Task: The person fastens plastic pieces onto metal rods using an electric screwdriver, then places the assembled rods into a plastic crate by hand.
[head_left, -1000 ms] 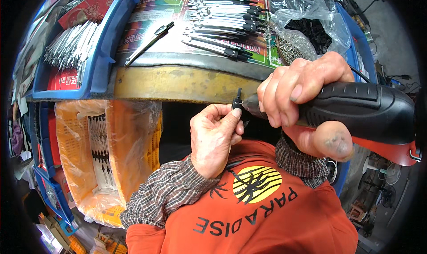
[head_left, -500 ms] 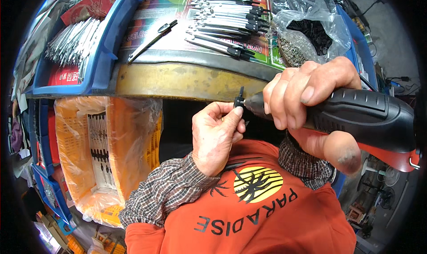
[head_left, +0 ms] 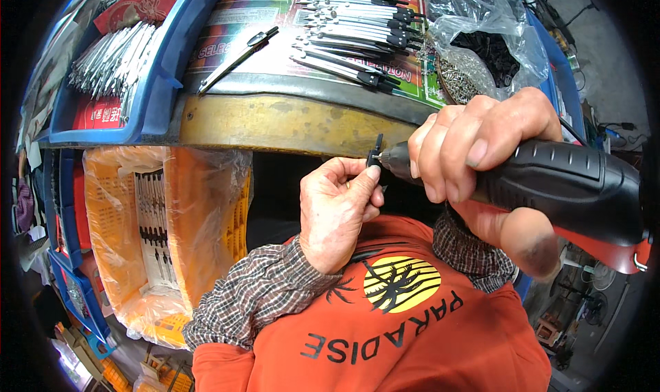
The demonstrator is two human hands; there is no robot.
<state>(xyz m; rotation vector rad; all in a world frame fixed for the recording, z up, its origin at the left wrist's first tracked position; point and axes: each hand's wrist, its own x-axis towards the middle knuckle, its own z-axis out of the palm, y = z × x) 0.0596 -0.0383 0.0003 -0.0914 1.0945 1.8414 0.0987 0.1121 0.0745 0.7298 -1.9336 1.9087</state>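
Between the thumb and fingers of my left hand (head_left: 338,210) is a small black plastic piece with a thin stem (head_left: 377,146) standing up from it. My right hand (head_left: 485,148) is wrapped round a black and red electric screwdriver (head_left: 567,186), which lies roughly level. The screwdriver's tip (head_left: 389,157) meets the right side of the black piece, just short of the bench edge. Whether a screw sits there is too small to tell. On the bench ahead lies a row of silver drawing compasses (head_left: 361,28) with black heads, and a single compass (head_left: 237,61) lies apart to their left.
A blue bin (head_left: 155,110) at the left holds many silver compass legs (head_left: 113,59). Below it stands an orange crate (head_left: 117,234) lined with clear plastic, with rows of compasses inside. Small screws (head_left: 457,79) and a plastic bag (head_left: 529,48) of black parts lie at the right.
The screwdriver's rear end has dipped slightly. Both hands have otherwise kept their grips and nearly their places; the black piece appears slightly turned.
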